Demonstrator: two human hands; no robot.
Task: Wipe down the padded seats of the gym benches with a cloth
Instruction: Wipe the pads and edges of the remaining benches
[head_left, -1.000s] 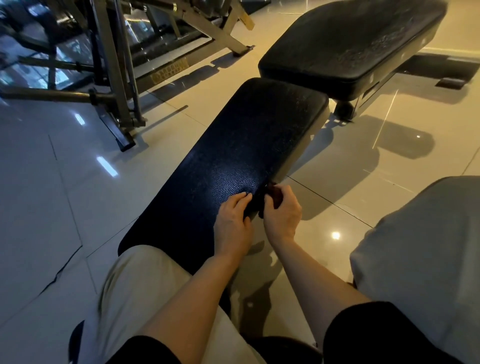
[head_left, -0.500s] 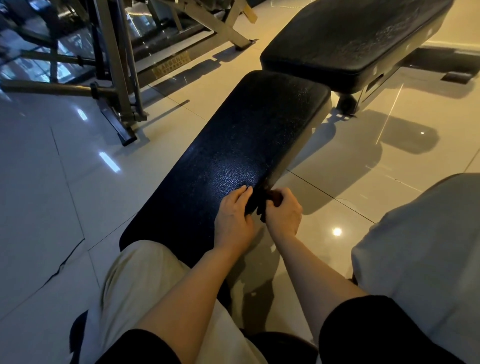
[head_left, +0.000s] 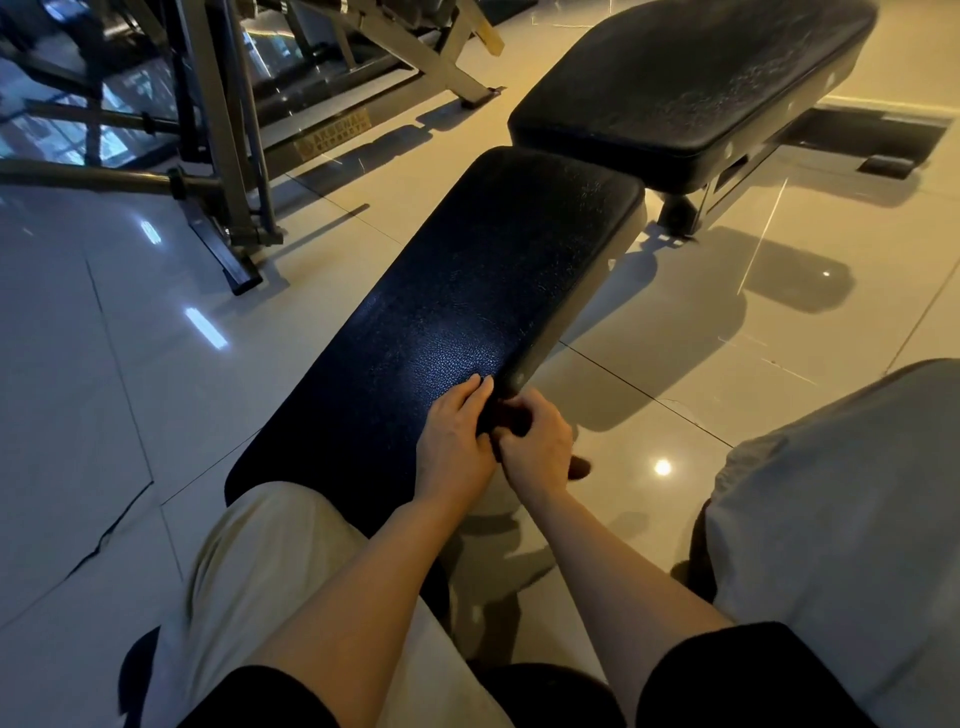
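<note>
I sit astride a long black padded bench seat (head_left: 467, 291). Both hands meet at its right edge, close to my lap. My left hand (head_left: 454, 441) lies on the pad with its fingers stretched along the edge, touching a small dark cloth (head_left: 511, 415). My right hand (head_left: 535, 449) is curled round that cloth, and a dark end pokes out by its outer side. Most of the cloth is hidden between the hands. A second black padded bench (head_left: 685, 83) stands crosswise just beyond the far end of mine.
A metal rack frame (head_left: 223, 156) with bars and feet stands on the glossy tiled floor (head_left: 104, 364) at the upper left. My knees in pale trousers fill the bottom left and right. A dark floor mat (head_left: 872, 135) lies behind the far bench.
My right hand has closed tighter round the cloth, covering the part that showed above it. A dark end now sticks out by its outer side. Both hands stay at the pad's right edge.
</note>
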